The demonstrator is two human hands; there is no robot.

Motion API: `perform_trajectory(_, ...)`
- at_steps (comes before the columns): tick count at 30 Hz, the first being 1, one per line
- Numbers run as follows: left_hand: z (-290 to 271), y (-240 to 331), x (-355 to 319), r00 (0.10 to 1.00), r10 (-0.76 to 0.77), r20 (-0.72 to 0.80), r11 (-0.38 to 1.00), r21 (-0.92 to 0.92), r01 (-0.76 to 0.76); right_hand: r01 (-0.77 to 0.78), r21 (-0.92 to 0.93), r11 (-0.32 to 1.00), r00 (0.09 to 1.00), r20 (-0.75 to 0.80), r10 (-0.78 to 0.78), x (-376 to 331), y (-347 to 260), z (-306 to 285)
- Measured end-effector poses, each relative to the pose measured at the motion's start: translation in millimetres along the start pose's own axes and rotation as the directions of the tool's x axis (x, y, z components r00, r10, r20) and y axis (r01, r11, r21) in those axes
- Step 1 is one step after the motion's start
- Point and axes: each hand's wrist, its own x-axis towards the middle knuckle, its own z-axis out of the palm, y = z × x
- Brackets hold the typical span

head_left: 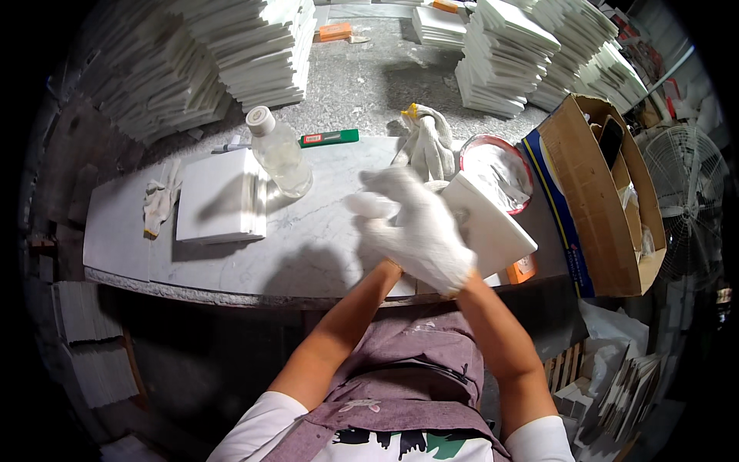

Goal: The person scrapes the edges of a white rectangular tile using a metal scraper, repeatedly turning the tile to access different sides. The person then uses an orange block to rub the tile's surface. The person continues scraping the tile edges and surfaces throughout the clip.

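My right hand [427,231], in a white knit glove, crosses in front of my left hand [373,245] over the marble-patterned slab [319,231]. Its fingers look stretched and apart, though motion blurs them, and nothing shows between them. Only the wrist and a shaded bit of my left hand can be seen; its fingers are hidden. Right beside my right hand a white tile [500,235] lies at a slant, its near-left part covered by the glove. Whether a hand touches this tile I cannot tell. Behind it stands a red-rimmed round tub [500,173] with white contents.
A clear bottle [283,162] stands by stacked white tiles [215,196] at left. Spare gloves [427,142] lie behind my hands, another glove [159,206] far left. A green box [329,138] lies behind. An open cardboard box [600,192] and a fan [683,200] are at right.
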Motion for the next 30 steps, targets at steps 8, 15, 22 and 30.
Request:
perform_trajectory(8, -8.0, 43.7, 15.4, 0.981, -0.193, 0.01, 0.963, -0.189, 0.191, 0.152, 0.061, 0.986, 0.92, -0.372, -0.119, -62.6, 10.2, -138.1)
perform_trajectory(15, -8.9, 43.2, 14.0, 0.966, -0.252, 0.06, 0.938, -0.232, 0.259, -0.126, 0.078, 0.989, 0.973, -0.186, 0.139, -61.1, 24.9, -165.1)
perform_trajectory(22, -11.7, 44.3, 15.1, 0.956, -0.282, 0.075, 0.912, -0.289, 0.292, -0.209, 0.237, 0.949, 0.962, -0.123, 0.243, -41.4, 38.9, -161.2)
perform_trajectory(30, -10.3, 45.9, 13.7, 0.938, -0.335, 0.092, 0.866, -0.362, 0.345, -0.253, 0.212, 0.944, 0.957, -0.086, 0.276, -37.2, 48.8, -159.1)
